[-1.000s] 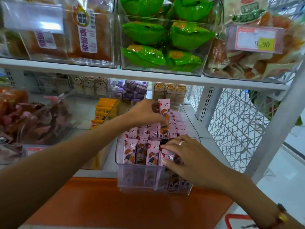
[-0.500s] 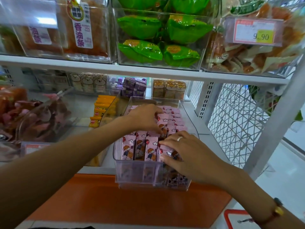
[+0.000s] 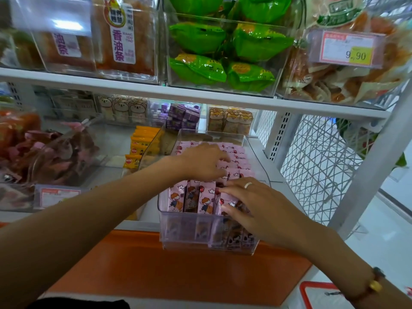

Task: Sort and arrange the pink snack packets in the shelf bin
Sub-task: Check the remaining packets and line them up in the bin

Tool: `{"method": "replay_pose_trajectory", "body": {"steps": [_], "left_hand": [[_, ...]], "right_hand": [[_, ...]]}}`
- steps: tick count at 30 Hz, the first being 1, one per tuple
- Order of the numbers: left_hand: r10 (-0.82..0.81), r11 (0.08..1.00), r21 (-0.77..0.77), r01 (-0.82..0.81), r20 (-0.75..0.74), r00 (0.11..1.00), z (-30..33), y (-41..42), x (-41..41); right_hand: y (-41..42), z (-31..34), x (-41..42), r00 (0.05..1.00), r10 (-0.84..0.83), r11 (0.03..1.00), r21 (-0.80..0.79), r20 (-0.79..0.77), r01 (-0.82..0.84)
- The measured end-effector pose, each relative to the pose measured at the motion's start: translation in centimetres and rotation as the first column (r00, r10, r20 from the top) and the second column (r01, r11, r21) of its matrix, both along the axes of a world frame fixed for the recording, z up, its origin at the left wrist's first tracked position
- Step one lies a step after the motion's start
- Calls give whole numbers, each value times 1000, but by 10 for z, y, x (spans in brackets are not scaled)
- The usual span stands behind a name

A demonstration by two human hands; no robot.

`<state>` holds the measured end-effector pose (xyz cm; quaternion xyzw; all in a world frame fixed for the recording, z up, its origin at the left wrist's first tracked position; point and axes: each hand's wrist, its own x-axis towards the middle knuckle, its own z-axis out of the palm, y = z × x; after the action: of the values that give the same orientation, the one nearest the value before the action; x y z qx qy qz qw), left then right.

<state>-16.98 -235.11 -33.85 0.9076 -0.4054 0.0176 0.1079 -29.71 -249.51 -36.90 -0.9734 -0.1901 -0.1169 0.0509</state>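
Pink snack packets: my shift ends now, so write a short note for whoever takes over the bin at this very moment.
Left hand: fingers spread flat on the back rows of pink packets, pressing, gripping nothing.
Right hand: fingers flat on the front right packets, holding them in place.
Clear bin: sticks out over the shelf's front edge, nearly full.
Done: front row stands upright on the left; back rows lie in neat lines.
Left: straighten the packets under the right hand, then probably push the bin back.

pink cartoon-printed snack packets [image 3: 201, 198], upright in rows, filling clear shelf bin [image 3: 185, 237]
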Motion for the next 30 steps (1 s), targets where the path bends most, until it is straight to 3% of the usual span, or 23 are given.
{"method": "replay_pose_trajectory", "body": {"steps": [2, 7, 10, 14, 18, 22, 25, 28, 30], "left_hand": [[-78, 996, -45, 79, 32, 996, 4, 8, -7], [-112, 967, 233, 105, 14, 994, 1, 15, -18], [-74, 992, 103, 74, 0, 997, -3, 14, -19], [-7, 979, -205, -15, -104, 995, -7, 16, -22], [34, 788, -587, -185, -257, 966, -4, 21, -30], [83, 510, -812, -282, -280, 956, 2, 27, -47], [66, 299, -919, -256, -248, 967, 6, 37, -65], [31, 165, -956, -242, -241, 970, 12, 47, -77], [15, 138, -961, -238, -238, 971, 13, 52, -81]], "right_hand": [[-3, 2, -3, 999, -20, 1000, -18, 40, 21], [-4, 5, -6, 996, -44, 996, -79, 82, 50], [-2, 6, -7, 993, -59, 997, -48, 99, 64], [-1, 6, -7, 990, -106, 994, 23, 98, 104], [0, 4, -5, 987, -101, 995, 2, 122, 102], [0, 2, -4, 983, -105, 994, 33, 153, 102], [1, 3, -4, 982, -97, 995, 26, 163, 94], [4, 6, -3, 981, -104, 994, 43, 165, 98], [12, 14, -3, 981, -131, 961, 263, 143, 90]]}}
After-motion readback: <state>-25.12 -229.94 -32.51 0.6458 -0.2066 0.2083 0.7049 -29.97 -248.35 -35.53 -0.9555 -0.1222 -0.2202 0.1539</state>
